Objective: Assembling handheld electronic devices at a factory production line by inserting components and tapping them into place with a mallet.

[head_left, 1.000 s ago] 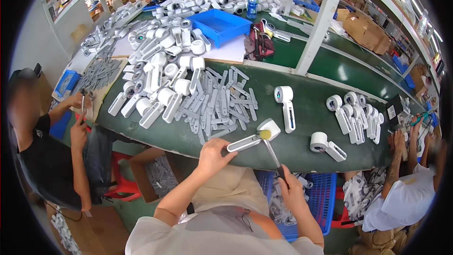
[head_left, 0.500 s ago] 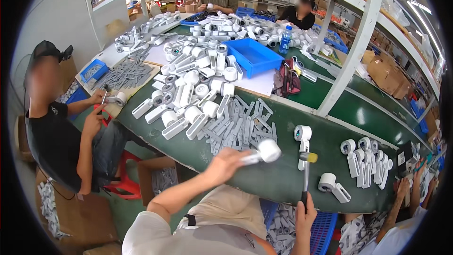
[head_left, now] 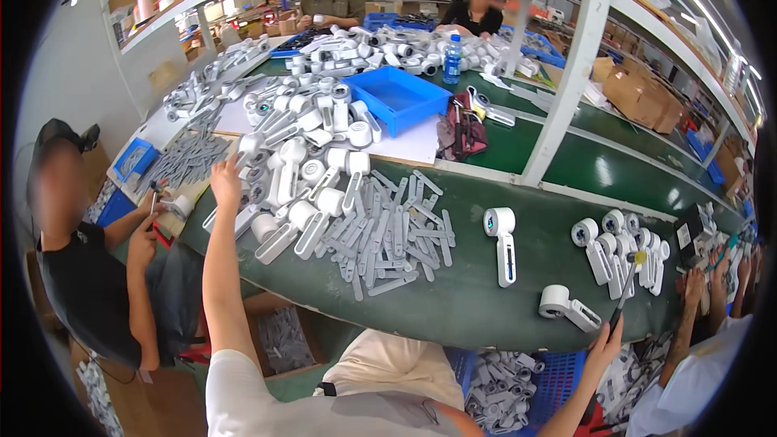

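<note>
Head view, left hand: our left hand (head_left: 226, 182) is at the left side of the heap of white handheld units (head_left: 290, 182), arm outstretched; whether its fingers hold anything we cannot tell.
Right hand: our right hand (head_left: 603, 348) has its fingers wrapped around the dark handle of a mallet (head_left: 626, 291), probably gripped low to leave the head free.
Mallet: slim metallic shaft and yellow head, which overlaps the right-hand group of units (head_left: 600, 263) in our view; contact we cannot tell.
Heap: the units lie tangled on the desk (head_left: 461, 316), smooth and plastic-looking, each a round drum head on a long, slotted handle; likely massed there to suit our left reach.
Grey strips: a loose pile of thin, round-ended grey strips (head_left: 388, 239) lies just beside the heap, perhaps placed centrally for either hand.
Right of the strips: one unit (head_left: 503, 251) lies alone; another (head_left: 568, 308) lies angled nearer us. The group beyond lies close-packed, handles mostly toward us, seemingly kept apart from the heap.
Desk: matte green surface, with a smooth-walled blue tray (head_left: 417, 117) behind the heap.
</note>
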The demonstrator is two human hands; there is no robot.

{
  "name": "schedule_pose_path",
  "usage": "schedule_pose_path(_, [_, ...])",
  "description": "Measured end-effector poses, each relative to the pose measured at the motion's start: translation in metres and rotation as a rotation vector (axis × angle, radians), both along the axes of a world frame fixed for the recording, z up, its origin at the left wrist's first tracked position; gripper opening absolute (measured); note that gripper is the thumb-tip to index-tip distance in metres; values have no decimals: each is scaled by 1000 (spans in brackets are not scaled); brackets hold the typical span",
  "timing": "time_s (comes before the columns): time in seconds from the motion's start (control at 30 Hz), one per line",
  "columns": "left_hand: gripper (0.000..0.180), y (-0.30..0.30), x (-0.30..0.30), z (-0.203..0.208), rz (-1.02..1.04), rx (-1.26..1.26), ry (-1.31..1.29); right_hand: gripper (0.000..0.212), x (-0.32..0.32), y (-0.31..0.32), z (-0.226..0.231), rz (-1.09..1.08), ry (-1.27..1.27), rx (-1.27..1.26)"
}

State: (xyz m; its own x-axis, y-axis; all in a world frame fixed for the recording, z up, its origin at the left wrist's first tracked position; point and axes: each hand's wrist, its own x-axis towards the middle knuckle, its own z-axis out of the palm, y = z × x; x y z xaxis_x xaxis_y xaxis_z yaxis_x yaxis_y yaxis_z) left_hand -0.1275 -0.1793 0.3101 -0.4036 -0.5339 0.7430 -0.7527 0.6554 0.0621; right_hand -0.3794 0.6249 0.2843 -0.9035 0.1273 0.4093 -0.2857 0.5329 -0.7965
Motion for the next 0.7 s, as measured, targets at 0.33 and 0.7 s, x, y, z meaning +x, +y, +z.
schedule_pose_path(0.33, [53,158,-90,88,-617,-118,146,33,0,-12,-28,134,-123,-364])
schedule_pose_path(0.7, [35,470,-93,196,-1147,-636,1166,22,64,-134,-8,463,-392,-578])
